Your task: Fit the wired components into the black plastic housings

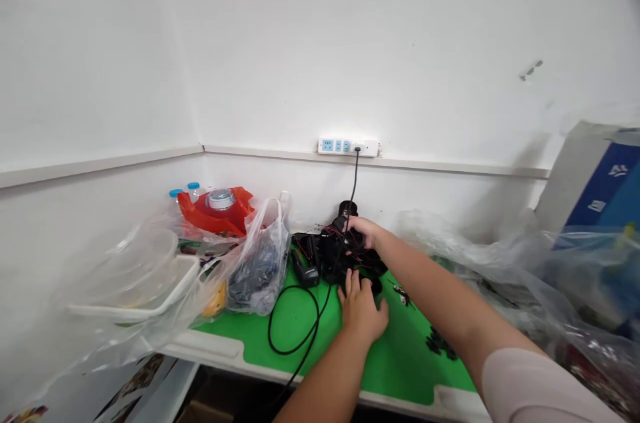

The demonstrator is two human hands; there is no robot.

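Left hand (361, 316) is open, fingers spread against a lumpy black plastic gadget (337, 256) wrapped in thin red wires, right hand (361, 231) curled over its top, sitting on a smooth green mat (405, 370).

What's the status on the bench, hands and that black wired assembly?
Left hand on the near side of the black wired assembly. Right hand on its top. Black cord looped on the green mat, left of the hands.
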